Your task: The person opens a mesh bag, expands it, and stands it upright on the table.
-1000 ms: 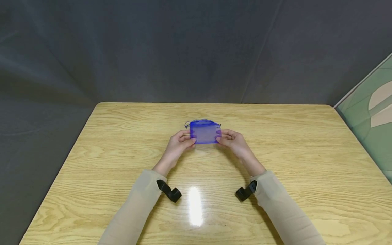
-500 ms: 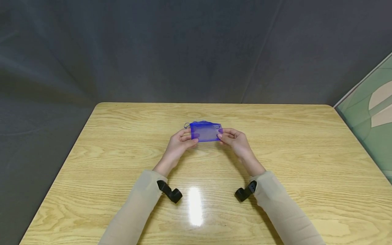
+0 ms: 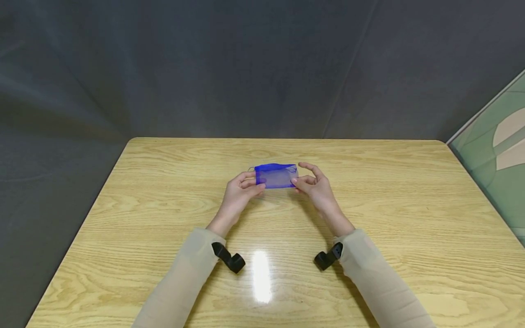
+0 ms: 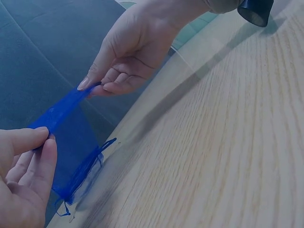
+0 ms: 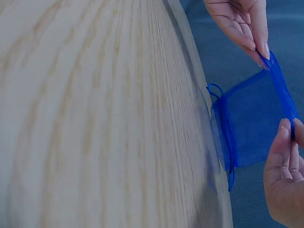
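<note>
A sheer blue organza drawstring bag (image 3: 276,181) is stretched between both hands over the middle of the table. My left hand (image 3: 238,191) pinches its left near corner between thumb and fingers. At the right near corner my right hand (image 3: 321,191) pinches it too, index finger lifted off and extended beyond the bag's edge. In the left wrist view the bag (image 4: 78,135) hangs from this held edge, its gathered drawstring end lowest, close to the tabletop. The right wrist view shows the bag (image 5: 251,116) flat and see-through, with cord loops (image 5: 231,178) at the gathered end.
The wood-grain table (image 3: 164,182) reaches out on all sides of the hands, with a light reflection near its front. Behind it hangs a dark curtain (image 3: 246,68); a green patterned panel (image 3: 500,159) stands at the right. Black wrist cameras (image 3: 234,263) jut inward from both sleeves.
The bag's near edge has risen a little and the bag looks shorter from above. My right index finger has lifted away from the bag. The left hand has barely moved.
</note>
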### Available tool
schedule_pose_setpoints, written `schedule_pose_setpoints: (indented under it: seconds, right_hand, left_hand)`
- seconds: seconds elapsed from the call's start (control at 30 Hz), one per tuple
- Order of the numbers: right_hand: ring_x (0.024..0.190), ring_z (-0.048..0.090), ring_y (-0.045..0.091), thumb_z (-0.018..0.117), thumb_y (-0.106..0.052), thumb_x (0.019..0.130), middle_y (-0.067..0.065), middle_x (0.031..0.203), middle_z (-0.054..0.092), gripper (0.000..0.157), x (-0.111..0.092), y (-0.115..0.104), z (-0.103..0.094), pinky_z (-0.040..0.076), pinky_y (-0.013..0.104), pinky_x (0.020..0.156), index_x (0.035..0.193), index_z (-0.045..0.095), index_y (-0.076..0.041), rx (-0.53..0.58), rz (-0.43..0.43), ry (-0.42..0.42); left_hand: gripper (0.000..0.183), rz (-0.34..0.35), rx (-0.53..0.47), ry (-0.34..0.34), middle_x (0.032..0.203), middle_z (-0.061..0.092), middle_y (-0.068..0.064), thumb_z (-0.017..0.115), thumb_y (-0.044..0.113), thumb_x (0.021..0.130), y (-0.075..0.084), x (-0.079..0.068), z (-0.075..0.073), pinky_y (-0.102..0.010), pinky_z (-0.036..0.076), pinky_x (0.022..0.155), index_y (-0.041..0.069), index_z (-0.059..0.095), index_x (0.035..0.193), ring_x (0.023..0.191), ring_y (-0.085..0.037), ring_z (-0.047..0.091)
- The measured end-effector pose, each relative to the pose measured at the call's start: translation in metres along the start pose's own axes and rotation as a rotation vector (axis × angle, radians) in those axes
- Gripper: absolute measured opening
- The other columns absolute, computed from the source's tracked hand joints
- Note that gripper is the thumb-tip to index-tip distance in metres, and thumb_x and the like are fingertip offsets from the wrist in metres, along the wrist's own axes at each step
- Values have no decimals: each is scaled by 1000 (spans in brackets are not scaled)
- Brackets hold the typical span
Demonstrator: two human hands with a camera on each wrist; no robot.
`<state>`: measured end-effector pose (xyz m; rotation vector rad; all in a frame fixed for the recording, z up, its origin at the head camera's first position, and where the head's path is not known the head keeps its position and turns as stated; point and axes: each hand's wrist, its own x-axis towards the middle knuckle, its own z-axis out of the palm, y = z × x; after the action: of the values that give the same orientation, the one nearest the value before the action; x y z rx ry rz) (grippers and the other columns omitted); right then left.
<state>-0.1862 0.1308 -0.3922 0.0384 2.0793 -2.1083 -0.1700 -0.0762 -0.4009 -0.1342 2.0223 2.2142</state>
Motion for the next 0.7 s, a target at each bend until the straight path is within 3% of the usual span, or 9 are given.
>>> schedule_pose_setpoints:
  seconds: [0.1,0.3,0.43,0.7]
  right_hand:
    - [71,63,0,56,4,92,-15,79,63,58,-1,0,0,57,17,72,145,34,-2,-18,-45,-22]
    - [84,62,-4,57,-1,93,-10,99,60,47,-3,0,-1,56,19,81,138,46,3,-92,-68,-52]
    - [83,62,-4,57,-1,93,-14,93,63,43,-2,0,0,56,19,83,134,49,6,-109,-50,-62]
    - [76,63,-5,58,-1,92,-20,80,65,41,0,-1,0,57,19,80,131,51,8,-103,-3,-49]
  left_hand:
    - [41,2,5,4,106,68,-19,68,2,86,0,0,0,-41,58,88,0,56,125,91,-24,68]
    - [39,-2,0,12,95,70,-10,69,1,84,-1,1,1,-38,59,84,-2,58,121,77,-7,66]
    - [34,6,11,13,88,69,-2,70,2,84,-2,1,1,-38,59,83,-3,61,116,76,-11,67]
    - [30,5,19,29,94,71,-13,71,1,83,-4,2,1,-37,60,81,-7,64,111,76,-11,68]
